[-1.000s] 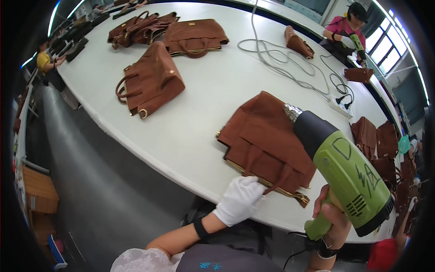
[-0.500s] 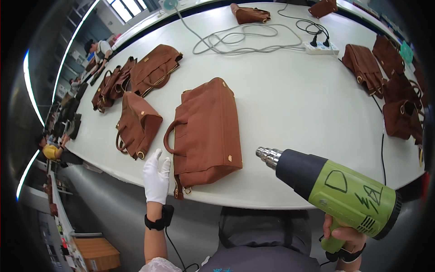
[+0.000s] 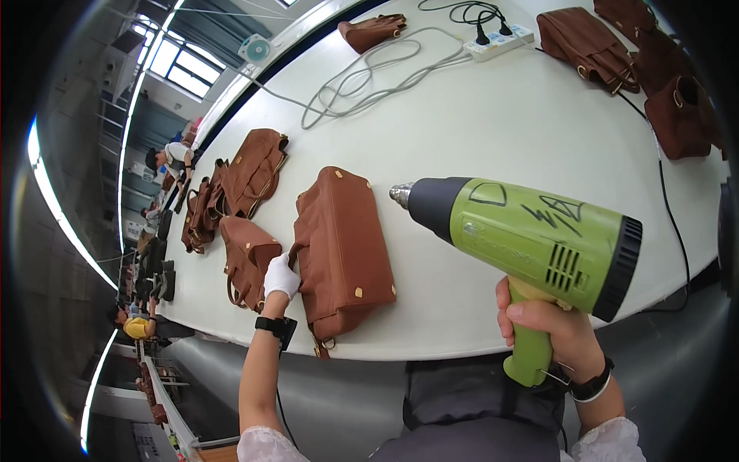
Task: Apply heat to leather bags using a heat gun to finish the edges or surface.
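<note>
My right hand (image 3: 550,331) is wrapped round the handle of a green heat gun (image 3: 531,242) with a black front and metal nozzle. The nozzle points left, over the table near a brown handbag (image 3: 346,246). That bag lies on its side, its base with small gold-coloured feet showing. My left hand (image 3: 280,279), in a white glove, is closed at the bag's left side, on its carrying handle; the fingertips are partly hidden. Just left of this hand lies a smaller brown bag (image 3: 248,258) with a thin handle.
More brown bags (image 3: 254,173) lie at the far left, others (image 3: 589,46) at the far right, and one (image 3: 372,32) at the back. A power strip (image 3: 499,42) with black plugs and a looped grey cable (image 3: 362,85) lie on the white table (image 3: 462,331). People work at left.
My left hand has moved from open beside the bag to closed on its handle, and the bag has tilted to show more base. The heat gun has risen and shifted left. The view has turned.
</note>
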Demonstrator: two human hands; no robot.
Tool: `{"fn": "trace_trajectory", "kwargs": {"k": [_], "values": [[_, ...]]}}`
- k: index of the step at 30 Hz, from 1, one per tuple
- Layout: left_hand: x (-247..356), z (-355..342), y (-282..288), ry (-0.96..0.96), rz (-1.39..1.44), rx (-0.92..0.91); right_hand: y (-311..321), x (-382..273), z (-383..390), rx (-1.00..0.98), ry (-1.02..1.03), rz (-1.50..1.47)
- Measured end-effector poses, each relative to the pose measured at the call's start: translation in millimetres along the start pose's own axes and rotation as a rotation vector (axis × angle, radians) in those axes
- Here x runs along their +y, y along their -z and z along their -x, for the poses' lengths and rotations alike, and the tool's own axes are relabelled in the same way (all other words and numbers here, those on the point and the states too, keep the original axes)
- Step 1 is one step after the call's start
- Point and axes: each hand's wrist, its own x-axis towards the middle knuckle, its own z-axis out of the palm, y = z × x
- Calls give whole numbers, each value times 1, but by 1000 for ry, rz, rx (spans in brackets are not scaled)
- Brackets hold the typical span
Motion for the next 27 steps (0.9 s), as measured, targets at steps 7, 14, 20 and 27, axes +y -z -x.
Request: {"fn": "trace_trajectory", "kwargs": {"k": [7, 14, 20, 27], "values": [[-14, -24, -1, -223, 12, 101, 16, -4, -21, -64, -115, -94], [-10, -25, -3, -218, 28, 138, 22, 4, -18, -127, -225, -118], [-13, -23, -8, -182, 37, 139, 17, 1, -25, -167, -238, -95], [-13, -27, -8, -190, 47, 149, 21, 13, -6, -71, -257, -2]]}}
